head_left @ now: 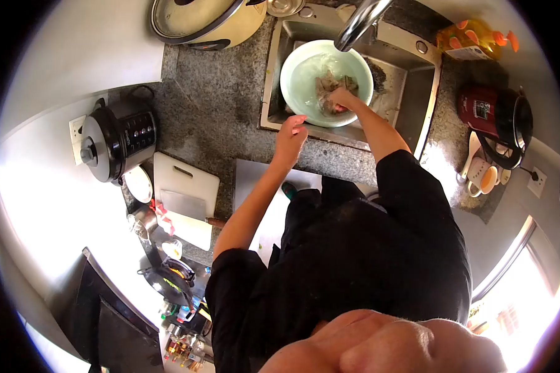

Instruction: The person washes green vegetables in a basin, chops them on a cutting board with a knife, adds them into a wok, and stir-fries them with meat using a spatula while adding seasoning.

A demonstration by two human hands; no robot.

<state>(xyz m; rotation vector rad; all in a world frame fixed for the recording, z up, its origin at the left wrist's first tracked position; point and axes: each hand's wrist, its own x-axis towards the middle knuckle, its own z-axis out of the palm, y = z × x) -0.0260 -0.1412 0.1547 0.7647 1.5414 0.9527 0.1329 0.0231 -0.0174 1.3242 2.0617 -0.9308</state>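
My right hand (pixel 342 99) reaches down into a pale green basin (pixel 290 93) that stands in the steel sink (pixel 410 84). Its fingers are closed on a crumpled greyish-brown mass (pixel 331 82) lying in the water; whether this is cloth or food I cannot tell. Clear water fills part of the basin. My left hand (pixel 290 135) hovers by the front left of the basin, near the sink's edge, with its fingers loosely bent, a gap between them, and nothing visible in them. Above the basin's far side hangs the metal faucet (pixel 361 25).
On the left, the stone counter (pixel 211 81) bears a rice cooker (pixel 121 137), a white cutting board (pixel 186 177) with a cleaver (pixel 183 204), and a large lidded pot (pixel 211 25). To the right are an orange-capped soap bottle (pixel 470 40), a red kettle (pixel 491 118) and cups (pixel 481 174).
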